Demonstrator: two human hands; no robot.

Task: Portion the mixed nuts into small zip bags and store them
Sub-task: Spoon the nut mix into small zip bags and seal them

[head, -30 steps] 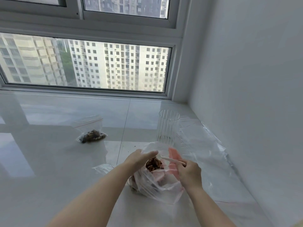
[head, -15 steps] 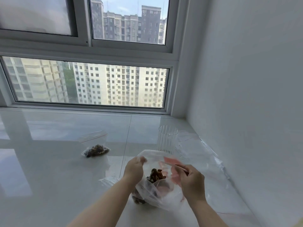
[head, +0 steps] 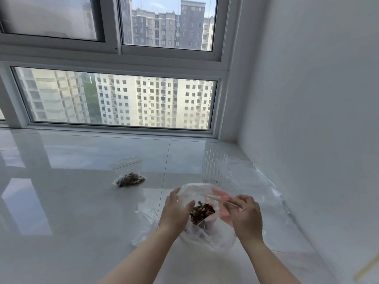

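**Nut bag held open on white counter, head view**

Since the earlier frames the right hand has let go of the thin white stick it pinched and now hovers at the bag's mouth, while the left hand keeps its hold on the near-left rim; the camera has also tilted up, showing more window.

Head view, items:

- Left hand (head: 178,212): fingers curled over the left edge of the large clear plastic bag (head: 207,228), gripping the film.
- Right hand (head: 245,215): fingers loosely bent and spread above the bag's right side, touching or nearly touching the film; whether it grips anything cannot be told.
- Mixed nuts (head: 202,212): dark brown heap inside the large bag, visible through its open mouth between the two hands. A pink patch (head: 222,198) shows through the film on the bag's right side; no lettering readable.
- Small zip bag (head: 129,175): filled with a portion of nuts at its bottom, lying on the counter well to the left of the hands.
- Ribbed clear glass (head: 215,169): upright just behind the large bag.
- Loose clear plastic sheet (head: 264,187): lying along the wall at right.
- Glossy white counter (head: 71,212), window (head: 123,101) behind, apartment blocks outside.

No brand, label or writing can be read on any item.
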